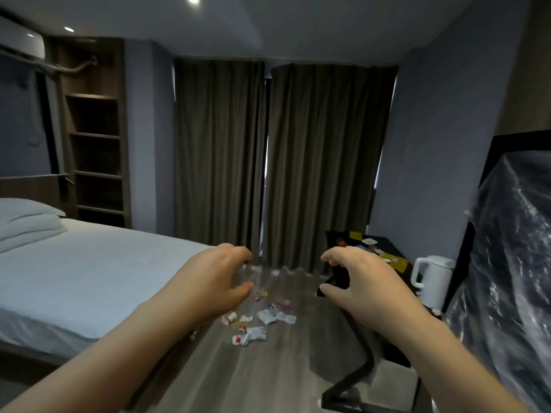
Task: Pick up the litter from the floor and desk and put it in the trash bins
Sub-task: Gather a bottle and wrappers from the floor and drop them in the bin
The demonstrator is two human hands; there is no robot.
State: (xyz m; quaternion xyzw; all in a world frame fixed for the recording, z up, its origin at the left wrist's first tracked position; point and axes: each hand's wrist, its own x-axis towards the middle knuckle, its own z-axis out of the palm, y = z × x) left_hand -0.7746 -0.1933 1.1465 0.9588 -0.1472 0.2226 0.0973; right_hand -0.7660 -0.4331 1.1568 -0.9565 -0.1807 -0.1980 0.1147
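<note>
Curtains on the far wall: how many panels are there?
2. The left curtain and the right curtain hang side by side on the far wall, drawn to a narrow gap in the middle. No further panel seems hidden.

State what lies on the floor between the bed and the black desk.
Scattered litter lies there, crumpled wrappers and scraps of paper, on the wooden floor between the bed and the desk. The head view shows it.

Both bare forearms reached forward, palms turned down. The left grip [215,275] and the right grip [368,282] hung apart at like height, fingers loosely bent, thumbs spread, holding nothing.
</note>
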